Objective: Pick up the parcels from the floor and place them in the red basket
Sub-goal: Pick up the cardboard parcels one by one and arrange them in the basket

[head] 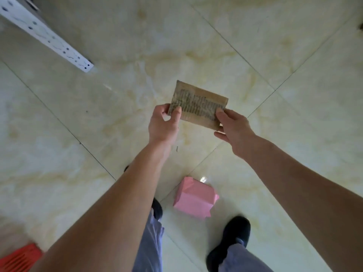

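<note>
The glossy cream tiled floor point(68, 154) carries a pink parcel point(195, 199) between two black shoes point(228, 244), a red basket point(18, 258) at one corner

Both bare forearms stretched forward and down, converging. Left hand point(164, 124) pinching left edge of brown parcel point(198, 104), thumb on top face, fingers curled behind. Right hand point(234, 128) gripping right lower corner, thumb on top, fingers underneath. Legs in blue-grey trousers, black shoes planted on floor.
</note>
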